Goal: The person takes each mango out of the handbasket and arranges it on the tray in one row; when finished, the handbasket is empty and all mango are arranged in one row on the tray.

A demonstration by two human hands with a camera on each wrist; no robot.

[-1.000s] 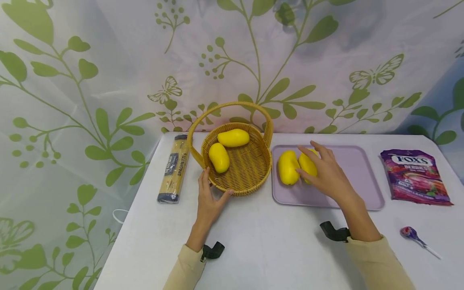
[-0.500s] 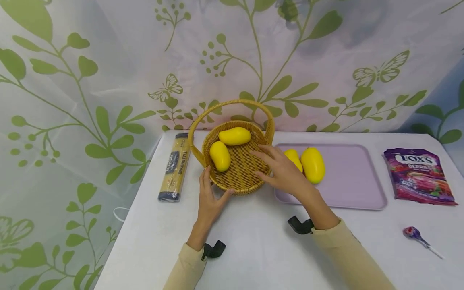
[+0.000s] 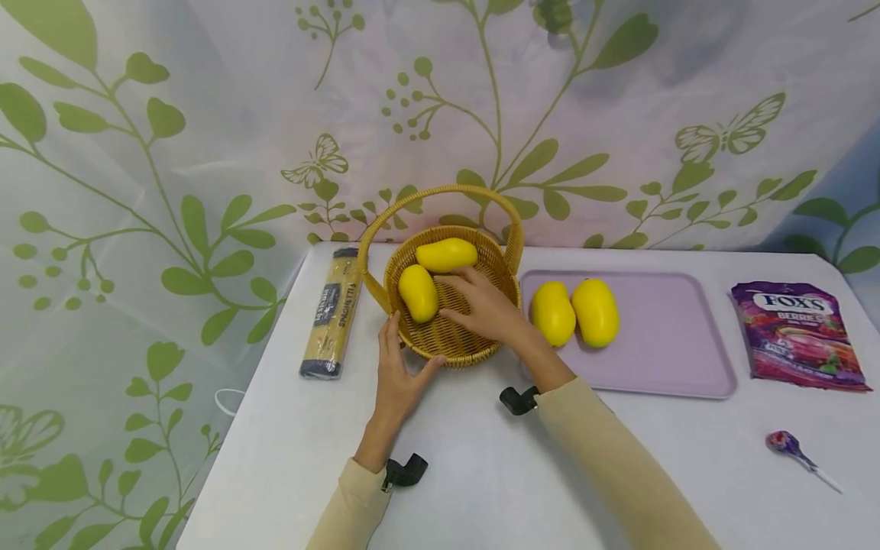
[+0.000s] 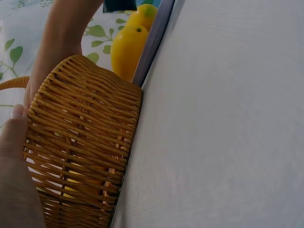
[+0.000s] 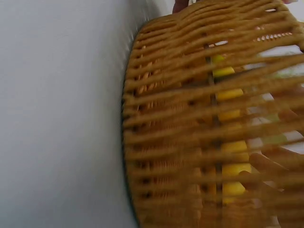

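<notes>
A wicker basket (image 3: 474, 356) with a tall handle stands on the table, and two yellow mangoes lie in it: one mango (image 3: 417, 295) at the left, another mango (image 3: 447, 254) at the back. My left hand (image 3: 401, 386) rests against the basket's near left side, fingers extended along the wall and thumb on the rim. Inside the basket is my right hand (image 3: 484, 309), fingers spread and lightly bent, close to the left mango; whether it touches is unclear. In the right wrist view the wicker wall (image 5: 164, 118) largely hides those fingers.
Right of the basket, a lilac tray (image 3: 660, 328) holds two more mangoes (image 3: 595, 313). A spaghetti packet (image 3: 333, 317) lies left of the basket. A Fox's candy bag (image 3: 800, 332) and a lollipop (image 3: 787, 443) are at the far right. A printed curtain (image 3: 241, 153) hangs behind.
My right hand has moved left from the mangoes on the tray, over the rim and into the basket. The left hand has stayed at the basket. The mangoes look unmoved.
</notes>
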